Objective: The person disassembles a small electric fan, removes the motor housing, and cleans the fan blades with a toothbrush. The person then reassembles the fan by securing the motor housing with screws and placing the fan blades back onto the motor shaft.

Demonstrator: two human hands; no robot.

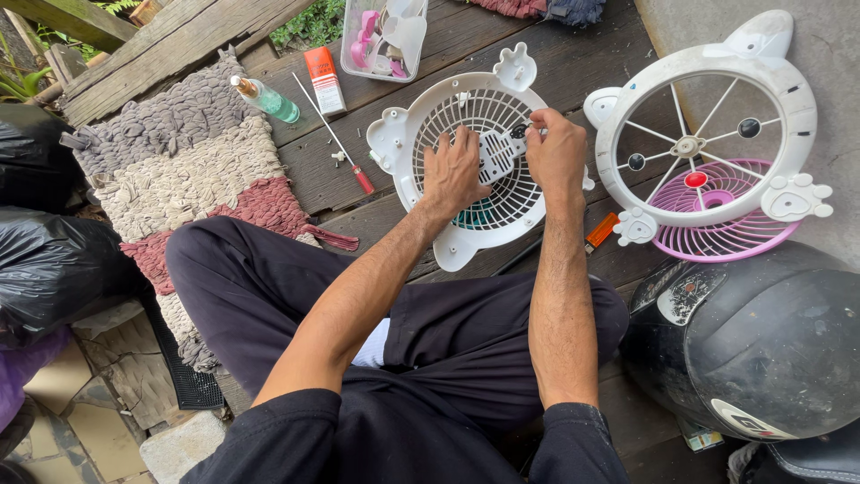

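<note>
I see the white plastic fan grille lying flat on the dark wooden planks, just past the crossed legs at twelve o'clock from the lap. It is round, slotted in fine ribs, with rounded ear-shaped tabs on its rim. My left hand lies spread, palm down, on the ribs at the grille's middle, fingers splayed and gripping nothing. My right hand sits at the grille's two o'clock edge, fingers curled and pinched on something small there; what it pinches I cannot tell.

At three o'clock of the grille lies a white ring frame with thin spokes, resting partly over a pink ribbed grille. A small orange lighter lies between the two grilles. At nine o'clock, a slim screwdriver with a red handle lies on the planks, with an orange box and a clear green bottle beyond it at ten o'clock. A knotted rag rug in grey, cream and maroon bands lies farther left. A glossy black helmet sits at four o'clock.
</note>
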